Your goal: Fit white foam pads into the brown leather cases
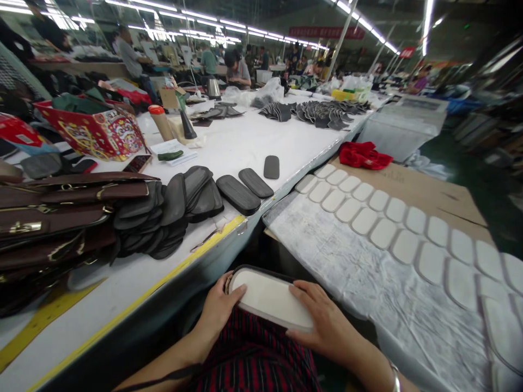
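Observation:
Over my lap I hold an oblong, round-ended panel (267, 296) with an off-white face and a dark rim behind it. My left hand (223, 305) grips its left end, thumb on the pale face and fingers behind the edge. At the right end, my right hand (321, 316) is closed round it, fingers lying on the face and thumb at the near edge. On the white table ahead lie dark oblong pieces (238, 194) and a heap of dark grey panels (192, 193). Rows of pale oval panels (364, 220) cover the board on my right.
Brown leather bags (53, 218) are piled at left beside a yellow strip (49, 321). Behind them stand a red patterned box (98, 128) and an orange-lidded bottle (160, 122). A red cloth (363, 155) lies on cardboard (441, 193). Several people work farther back.

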The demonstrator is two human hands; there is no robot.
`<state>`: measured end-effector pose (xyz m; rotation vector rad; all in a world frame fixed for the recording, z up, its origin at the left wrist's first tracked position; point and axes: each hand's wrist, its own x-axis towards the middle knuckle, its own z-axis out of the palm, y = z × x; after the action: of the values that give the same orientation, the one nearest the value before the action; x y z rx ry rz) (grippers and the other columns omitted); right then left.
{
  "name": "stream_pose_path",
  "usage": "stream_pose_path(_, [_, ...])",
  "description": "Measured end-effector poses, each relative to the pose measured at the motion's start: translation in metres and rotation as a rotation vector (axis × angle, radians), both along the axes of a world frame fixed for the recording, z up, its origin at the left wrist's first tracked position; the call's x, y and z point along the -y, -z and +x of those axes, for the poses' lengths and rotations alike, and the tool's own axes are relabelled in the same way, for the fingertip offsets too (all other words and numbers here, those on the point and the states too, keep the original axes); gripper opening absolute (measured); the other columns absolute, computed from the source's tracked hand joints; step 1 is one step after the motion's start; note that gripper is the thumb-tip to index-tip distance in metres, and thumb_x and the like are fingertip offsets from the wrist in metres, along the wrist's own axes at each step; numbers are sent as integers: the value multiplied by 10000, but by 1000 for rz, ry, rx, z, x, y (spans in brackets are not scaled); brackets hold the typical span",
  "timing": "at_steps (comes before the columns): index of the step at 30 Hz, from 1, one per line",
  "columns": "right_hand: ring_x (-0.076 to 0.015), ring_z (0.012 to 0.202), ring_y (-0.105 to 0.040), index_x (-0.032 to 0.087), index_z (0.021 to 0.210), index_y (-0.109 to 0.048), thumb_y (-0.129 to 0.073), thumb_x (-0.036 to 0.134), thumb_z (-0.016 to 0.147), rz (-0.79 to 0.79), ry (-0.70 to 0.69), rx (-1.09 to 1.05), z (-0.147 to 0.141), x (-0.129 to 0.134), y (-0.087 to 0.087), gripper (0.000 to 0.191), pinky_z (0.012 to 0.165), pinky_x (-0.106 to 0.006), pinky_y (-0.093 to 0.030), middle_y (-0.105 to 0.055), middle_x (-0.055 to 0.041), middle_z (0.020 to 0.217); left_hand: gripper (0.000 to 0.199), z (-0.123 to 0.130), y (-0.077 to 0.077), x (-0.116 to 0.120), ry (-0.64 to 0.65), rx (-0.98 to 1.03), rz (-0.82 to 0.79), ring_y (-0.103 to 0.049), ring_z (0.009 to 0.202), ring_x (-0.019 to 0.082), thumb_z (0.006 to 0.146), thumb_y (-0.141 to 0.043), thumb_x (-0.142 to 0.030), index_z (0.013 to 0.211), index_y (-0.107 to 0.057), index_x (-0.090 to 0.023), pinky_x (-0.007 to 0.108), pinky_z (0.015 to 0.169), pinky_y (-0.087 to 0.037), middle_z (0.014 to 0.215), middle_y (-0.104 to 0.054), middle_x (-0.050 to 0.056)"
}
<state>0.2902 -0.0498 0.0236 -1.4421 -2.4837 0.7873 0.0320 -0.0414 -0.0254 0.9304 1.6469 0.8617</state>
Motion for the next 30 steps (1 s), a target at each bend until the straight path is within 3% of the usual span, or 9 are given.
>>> stream_pose_path(14, [-293,1156,-373,123,1279,-459,-666,419,691,49,18,61,-7,3,2,690,1015,-445,-335,-419,-147,1265,541,-3,5,-4,92,-125,44,-594,970,264,718,-610,-472,1117,-525,-116,390,882,-435,1054,-640,108])
stream_pose_path(16, [-297,1144,-379,128,1276,-463,-676,403,682,49,16,64,-8,4,0,688,1005,-449,-342,-426,-146,1258,549,-7,6,-2,159,-237,88,-584,995,268,743,-591,-466,1146,-509,-103,410,887,-440,1087,-624,129])
stream_pose_path(18, [-303,1137,-382,134,1270,-469,-697,397,660,45,22,70,-10,4,-2,702,997,-454,-347,-429,-145,1257,577,-11,3,1,233,-463,277,-514,1112,286,765,-585,-435,1219,-463,-102,449,944,-401,1207,-557,158])
stream_pose_path(20, [-310,1136,-379,134,1263,-474,-716,402,637,45,25,82,-11,5,-4,723,995,-456,-346,-431,-144,1260,542,-11,-3,4,362,-710,592,-407,1225,280,808,-564,-330,1292,-409,-144,471,1017,-321,1311,-477,147])
stream_pose_path(23, [-312,1120,-387,126,1252,-480,-731,420,611,48,20,97,-14,4,-4,748,988,-448,-352,-439,-141,1251,472,0,-11,7,821,-815,968,-413,1220,208,857,-463,-138,1318,-398,-212,391,1043,-307,1279,-526,79])
stream_pose_path(25, [-313,1120,-386,125,1248,-481,-731,419,610,48,31,93,-14,2,-3,746,989,-452,-347,-442,-141,1243,438,14,-12,10,1087,-794,1019,-484,1142,192,865,-456,-157,1300,-427,-203,346,986,-376,1210,-581,64])
stream_pose_path(26, [-316,1129,-379,124,1251,-477,-733,422,607,39,40,80,-14,1,-3,754,993,-456,-340,-438,-143,1245,434,20,-11,11,1155,-801,999,-502,1117,206,863,-483,-229,1293,-438,-189,353,956,-402,1202,-586,74])
stream_pose_path(30, [-317,1221,-316,141,1325,-390,-741,517,584,-110,93,-162,-1,0,-9,902,1029,-461,-292,-355,-153,1331,669,35,-3,17,1172,-904,897,-484,1140,265,776,-551,-514,1335,-394,-181,396,935,-400,1269,-534,118])
